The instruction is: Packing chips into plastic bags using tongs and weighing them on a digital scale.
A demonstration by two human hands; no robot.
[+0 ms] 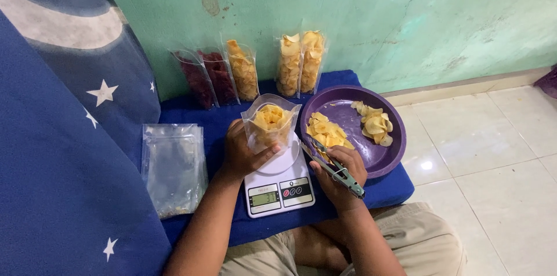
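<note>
My left hand (243, 151) grips a clear pouch (270, 124) partly filled with yellow chips, standing on a white kitchen scale (279, 188). My right hand (339, 173) holds metal tongs (331, 163) with a green end, their tips pointing toward the pouch beside a pile of chips. A purple round tray (383, 157) to the right carries two heaps of yellow chips (374, 124).
Filled pouches stand against the green wall: two with dark red chips (209, 82) and three with yellow chips (299, 64). A stack of empty clear pouches (173, 166) lies at the left on the blue cloth (197, 113). White floor tiles (499, 154) lie at the right.
</note>
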